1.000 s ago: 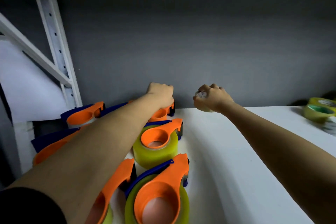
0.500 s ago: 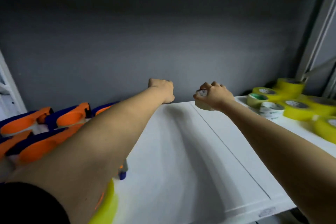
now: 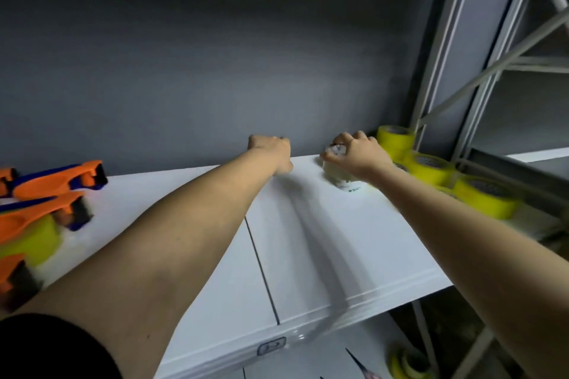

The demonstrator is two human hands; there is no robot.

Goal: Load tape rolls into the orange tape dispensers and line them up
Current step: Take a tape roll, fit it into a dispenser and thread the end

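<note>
Our right hand grips pale tape roll by rim: light, stiff, slick. Left hand fisted, holding nothing visible.

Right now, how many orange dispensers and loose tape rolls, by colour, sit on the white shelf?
Orange dispensers: 4, partly cut off
Yellow rolls: 3 in plain view
Pale rolls: 2, one gripped by the right hand
Total: 9

Both arms reach straight forward, forearms bare, a black sleeve on the left upper arm. The left hand is a closed fist holding nothing visible. The right hand curls its fingers round a roll.
</note>
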